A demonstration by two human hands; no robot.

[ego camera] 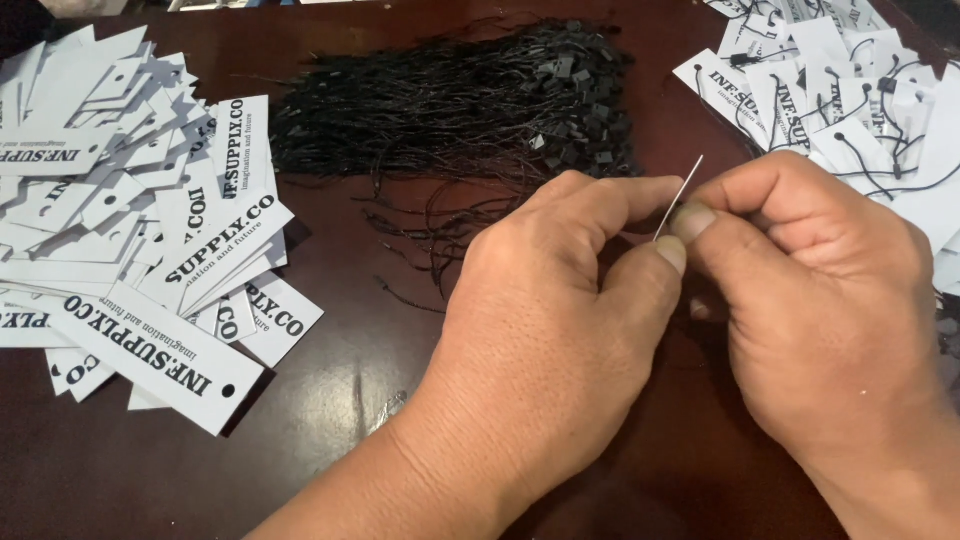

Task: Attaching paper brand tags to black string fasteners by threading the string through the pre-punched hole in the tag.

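Dark wooden worktop (340, 400) carries my work: near its middle, my left hand (540, 340) and right hand (820, 300) pinch one white tag (679, 196) edge-on, steadying it beside the black strings (450, 110) at the far edge.

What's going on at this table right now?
A person's left hand and right hand meet over a dark wooden table, pinching a thin white tag seen edge-on between the fingertips. A heap of loose white paper tags lies to the left, a bundle of black strings with small clasps sits behind the hands, and tags already fitted with black strings are piled at the right.
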